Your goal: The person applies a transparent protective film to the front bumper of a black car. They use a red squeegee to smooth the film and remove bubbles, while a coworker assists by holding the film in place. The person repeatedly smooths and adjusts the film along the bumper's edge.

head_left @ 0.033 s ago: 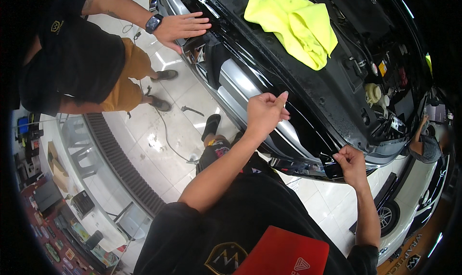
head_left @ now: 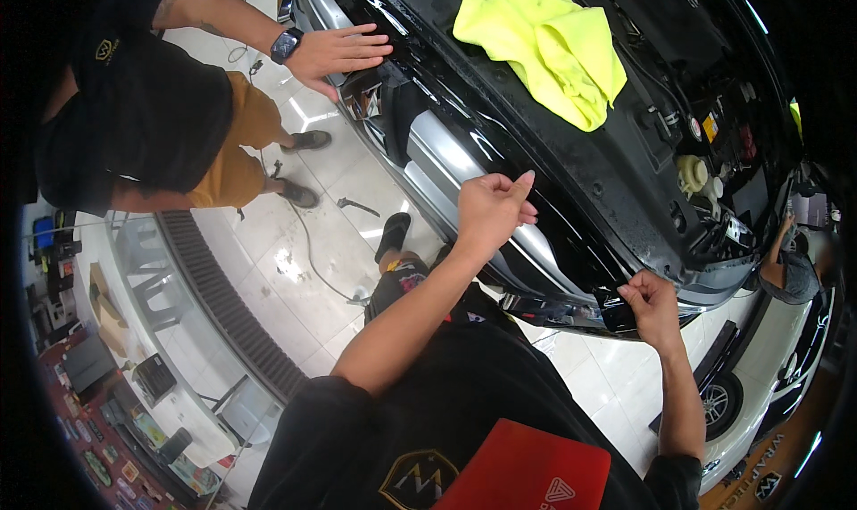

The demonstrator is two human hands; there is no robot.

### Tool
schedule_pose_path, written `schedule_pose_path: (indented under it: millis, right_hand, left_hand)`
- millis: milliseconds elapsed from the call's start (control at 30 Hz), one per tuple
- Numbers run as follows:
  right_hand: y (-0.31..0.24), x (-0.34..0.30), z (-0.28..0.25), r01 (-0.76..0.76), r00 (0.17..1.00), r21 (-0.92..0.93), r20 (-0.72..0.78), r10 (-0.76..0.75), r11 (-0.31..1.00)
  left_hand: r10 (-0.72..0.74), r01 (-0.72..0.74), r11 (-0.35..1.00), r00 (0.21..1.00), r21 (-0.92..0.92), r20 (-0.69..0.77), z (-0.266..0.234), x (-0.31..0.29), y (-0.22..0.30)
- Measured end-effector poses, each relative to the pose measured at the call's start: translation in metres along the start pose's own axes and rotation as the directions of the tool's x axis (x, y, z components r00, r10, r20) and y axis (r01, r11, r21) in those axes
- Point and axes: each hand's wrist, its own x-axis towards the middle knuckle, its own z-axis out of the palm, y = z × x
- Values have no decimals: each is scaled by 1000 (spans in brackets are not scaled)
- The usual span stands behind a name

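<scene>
A glossy black film stretches along the front edge of a dark car with its engine bay exposed. My left hand is closed in a pinch at the film's upper edge, above the silver grille trim; its fingers partly hide the grip. Farther right, near the car's front corner, my right hand pinches the film's loose end between thumb and fingers. A dark flap hangs beside those fingers. At the far left of the trim, a co-worker's hand lies flat on the black front panel.
A bright yellow cloth lies on the black engine-bay cover. The co-worker stands at the left. A cable and a dark tool lie on the tiled floor. A white car and another person are at the right.
Reflections on the film beside my right hand have shifted slightly. Both my hands keep the same place and grip.
</scene>
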Motion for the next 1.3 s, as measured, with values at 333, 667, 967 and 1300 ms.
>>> schedule_pose_path:
  millis: [333,667,967,1300]
  right_hand:
    - [25,1,11,41,992,-70,-114,-49,997]
    - [20,-2,11,49,990,-121,-127,-65,991]
    - [11,-6,6,56,983,-166,-161,-83,984]
    - [14,-3,5,29,980,-165,-191,-61,986]
  left_hand:
    - [57,-54,968,998,243,-4,-4,-4,9]
    - [91,-61,895,995,442,-47,-2,-5,16]
    - [156,-100,847,986,522,-66,-5,-2,11]
    - [458,-213,593,882,776,-108,2,-6,12]
